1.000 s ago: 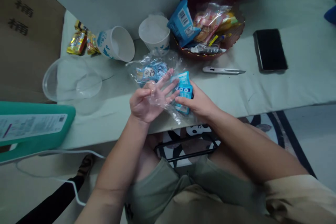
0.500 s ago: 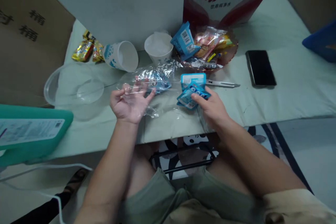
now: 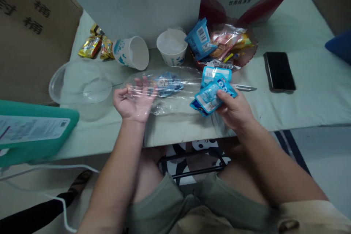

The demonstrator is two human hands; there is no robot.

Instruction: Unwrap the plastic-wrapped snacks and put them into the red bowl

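My left hand (image 3: 135,102) pinches one side of a clear plastic bag (image 3: 175,108), its other fingers spread behind or inside the film. Stretched to the right, the bag reaches toward the packets. A blue printed piece (image 3: 168,83) shows through the film; I cannot tell if it lies inside or under it. Several small blue packets (image 3: 210,97) are fanned out in my right hand (image 3: 236,108), the thumb pressed on top. Behind them, a utility knife (image 3: 245,87) lies on the table, its handle partly hidden by the packets and hand.
Two paper cups, one tipped (image 3: 131,53) and one upright (image 3: 172,48), stand behind the bag. A bowl of snacks (image 3: 251,56) and a phone (image 3: 279,71) are to the right. Leftward are a clear plastic lid or bowl (image 3: 59,91), yellow wrapped snacks (image 3: 90,46) and a green jug (image 3: 65,124).
The bag is pulled tauter between my hands. My right hand and its packets have shifted slightly right. The whole view has also shifted a little.
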